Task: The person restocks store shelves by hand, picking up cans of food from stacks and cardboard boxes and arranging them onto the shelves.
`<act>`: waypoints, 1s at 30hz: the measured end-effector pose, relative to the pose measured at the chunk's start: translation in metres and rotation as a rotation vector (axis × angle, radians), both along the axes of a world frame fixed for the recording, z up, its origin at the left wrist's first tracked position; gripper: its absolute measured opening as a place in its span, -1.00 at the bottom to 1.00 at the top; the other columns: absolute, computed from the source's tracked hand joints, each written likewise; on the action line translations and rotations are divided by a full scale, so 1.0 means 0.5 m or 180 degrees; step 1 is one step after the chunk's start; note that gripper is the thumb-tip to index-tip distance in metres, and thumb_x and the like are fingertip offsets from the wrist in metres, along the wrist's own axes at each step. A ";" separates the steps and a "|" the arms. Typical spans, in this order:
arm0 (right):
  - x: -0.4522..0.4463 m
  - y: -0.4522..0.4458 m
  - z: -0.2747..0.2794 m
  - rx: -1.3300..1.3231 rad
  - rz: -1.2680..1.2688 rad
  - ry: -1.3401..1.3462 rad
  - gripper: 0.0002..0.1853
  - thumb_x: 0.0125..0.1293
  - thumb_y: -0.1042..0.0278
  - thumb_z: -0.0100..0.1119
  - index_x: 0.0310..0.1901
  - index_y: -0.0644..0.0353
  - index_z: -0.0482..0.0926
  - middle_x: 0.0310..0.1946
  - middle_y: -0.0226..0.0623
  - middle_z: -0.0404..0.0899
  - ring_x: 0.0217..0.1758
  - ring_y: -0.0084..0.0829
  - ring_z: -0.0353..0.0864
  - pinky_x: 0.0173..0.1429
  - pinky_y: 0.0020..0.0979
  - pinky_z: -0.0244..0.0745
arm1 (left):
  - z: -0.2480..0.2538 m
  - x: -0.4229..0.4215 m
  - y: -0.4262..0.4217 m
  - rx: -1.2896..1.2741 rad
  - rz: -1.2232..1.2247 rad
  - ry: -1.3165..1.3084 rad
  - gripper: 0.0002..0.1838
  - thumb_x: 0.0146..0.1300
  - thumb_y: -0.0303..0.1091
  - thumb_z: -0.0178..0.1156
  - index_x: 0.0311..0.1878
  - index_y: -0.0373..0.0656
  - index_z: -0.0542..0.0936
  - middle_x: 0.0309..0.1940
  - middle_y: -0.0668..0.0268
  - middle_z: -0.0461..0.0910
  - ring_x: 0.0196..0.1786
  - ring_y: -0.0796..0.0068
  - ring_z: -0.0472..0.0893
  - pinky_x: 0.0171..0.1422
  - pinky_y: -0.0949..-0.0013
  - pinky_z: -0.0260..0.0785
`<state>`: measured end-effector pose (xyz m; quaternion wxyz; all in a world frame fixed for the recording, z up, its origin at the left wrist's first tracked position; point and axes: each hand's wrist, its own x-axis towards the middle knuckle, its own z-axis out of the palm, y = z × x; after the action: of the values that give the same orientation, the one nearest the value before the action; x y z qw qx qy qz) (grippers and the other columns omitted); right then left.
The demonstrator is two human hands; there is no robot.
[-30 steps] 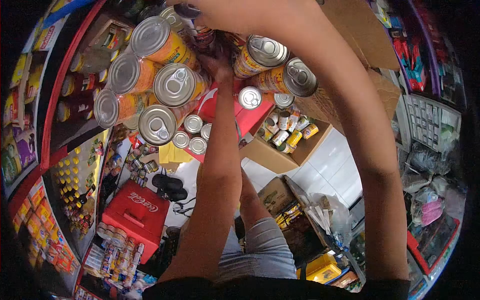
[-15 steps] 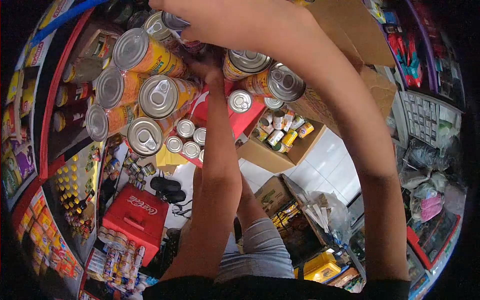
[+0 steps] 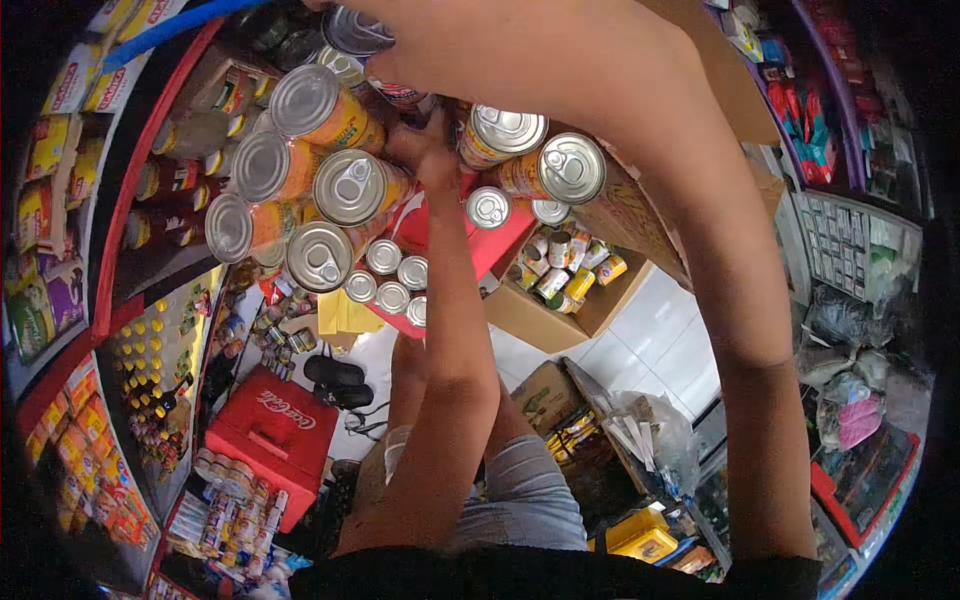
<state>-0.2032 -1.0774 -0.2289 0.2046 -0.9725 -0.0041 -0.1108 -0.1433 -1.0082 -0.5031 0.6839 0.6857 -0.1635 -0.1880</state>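
Note:
At the top, my right hand (image 3: 430, 45) curls around a tin can (image 3: 357, 30) with a metal lid, its upper side cut off by the frame edge. Just below, my left hand (image 3: 425, 150) is closed among the cans, close under that can's labelled side; what its fingers hold is hidden. Left of it stand large yellow-labelled cans (image 3: 350, 187) with pull-tab lids, stacked in rows. More cans (image 3: 572, 168) of that kind stand to its right. Smaller cans (image 3: 392, 298) sit lower on the red surface (image 3: 490, 245).
An open cardboard box (image 3: 540, 325) with several cans is on the tiled floor. Another carton (image 3: 640, 215) stands beside my right forearm. A red Coca-Cola crate (image 3: 265, 430) is lower left. Stocked shelves (image 3: 100, 330) line the left; a glass case (image 3: 865, 490) is at right.
The view has shifted a little, so the cans appear further right and slightly lower. Both hands stay around the same spot among the cans.

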 end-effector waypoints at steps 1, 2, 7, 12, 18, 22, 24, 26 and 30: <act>-0.008 0.002 0.013 0.0031 0.0031 -0.0133 -0.92 0.17 0.58 0.02 -0.45 0.37 0.37 -0.46 0.02 0.36 -0.32 -0.09 0.41 -0.20 -0.17 0.37 | -0.002 0.001 -0.004 -0.0019 0.0006 -0.0007 -0.36 -0.07 -0.63 0.30 0.16 -0.36 0.33 0.05 0.14 0.47 0.04 0.36 0.45 0.20 0.28 0.27; -0.007 0.004 0.009 0.0012 0.0036 -0.0139 -0.92 0.17 0.58 0.02 -0.45 0.37 0.37 -0.46 0.02 0.36 -0.32 -0.09 0.41 -0.20 -0.17 0.37 | -0.003 0.002 -0.012 -0.0591 0.0039 -0.0068 -0.33 -0.08 -0.60 0.32 0.18 -0.35 0.32 0.07 0.13 0.46 0.06 0.35 0.45 0.22 0.27 0.26; -0.013 0.010 0.000 -0.0660 -0.0198 -0.0624 -0.86 0.13 0.54 0.14 -0.29 0.41 0.45 -0.33 0.04 0.45 -0.24 -0.10 0.49 -0.18 -0.19 0.44 | -0.037 0.026 -0.025 0.0663 0.0354 -0.1103 -0.20 -0.13 -0.51 0.39 0.26 -0.35 0.27 0.13 0.06 0.45 0.12 0.29 0.45 0.26 0.26 0.23; -0.014 0.034 0.035 -0.0568 -0.0380 -0.0406 -0.82 0.11 0.53 0.16 -0.25 0.41 0.45 -0.29 0.04 0.46 -0.21 -0.09 0.50 -0.16 -0.19 0.46 | 0.046 0.017 -0.011 0.0428 0.0524 -0.1008 -0.16 -0.20 -0.46 0.44 0.26 -0.30 0.31 0.09 0.00 0.50 0.09 0.15 0.52 0.19 0.27 0.30; -0.012 0.063 0.106 -0.0494 -0.0554 -0.0154 -0.76 0.09 0.53 0.20 -0.19 0.41 0.46 -0.25 0.04 0.48 -0.18 -0.08 0.52 -0.13 -0.20 0.48 | 0.063 0.017 -0.003 0.0608 0.0515 -0.0888 -0.47 -0.16 -0.45 0.43 -0.03 -0.32 0.53 -0.21 0.04 0.64 -0.15 0.19 0.63 -0.02 0.24 0.41; -0.010 0.076 0.163 -0.0494 -0.0651 -0.0021 -0.72 0.07 0.53 0.22 -0.16 0.42 0.47 -0.22 0.05 0.49 -0.15 -0.07 0.53 -0.12 -0.20 0.49 | 0.116 0.007 0.006 0.0226 0.0404 -0.0825 -0.54 -0.13 -0.51 0.40 -0.08 -0.35 0.54 -0.23 0.04 0.64 -0.19 0.19 0.63 -0.06 0.23 0.40; -0.011 0.084 0.186 -0.0506 -0.0684 0.0055 -0.70 0.07 0.53 0.23 -0.14 0.42 0.47 -0.21 0.05 0.49 -0.14 -0.07 0.54 -0.11 -0.20 0.50 | 0.145 0.005 0.011 0.0210 0.0329 -0.0867 -0.55 -0.12 -0.54 0.39 -0.08 -0.37 0.53 -0.21 0.03 0.63 -0.19 0.19 0.63 -0.05 0.23 0.40; -0.010 0.088 0.205 -0.0513 -0.0716 0.0131 -0.68 0.06 0.53 0.24 -0.12 0.42 0.47 -0.20 0.05 0.50 -0.13 -0.06 0.54 -0.10 -0.20 0.51 | 0.174 0.005 0.012 0.0336 0.0292 -0.0978 -0.58 -0.09 -0.49 0.34 -0.10 -0.41 0.52 -0.24 0.02 0.63 -0.22 0.16 0.60 -0.07 0.23 0.39; -0.018 0.078 0.216 -0.0406 -0.0563 -0.0164 -0.57 0.02 0.52 0.29 -0.02 0.39 0.47 -0.12 0.03 0.51 -0.04 -0.06 0.55 -0.01 -0.18 0.53 | 0.180 0.007 0.005 0.0103 0.0408 -0.1089 -0.57 -0.14 -0.56 0.37 -0.11 -0.40 0.53 -0.25 0.04 0.64 -0.23 0.20 0.61 -0.08 0.23 0.40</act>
<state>-0.2123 -1.0385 -0.1207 0.1316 -0.9770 0.0694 -0.1529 -0.1396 -1.0056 -0.4132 0.6455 0.7276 -0.2305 -0.0272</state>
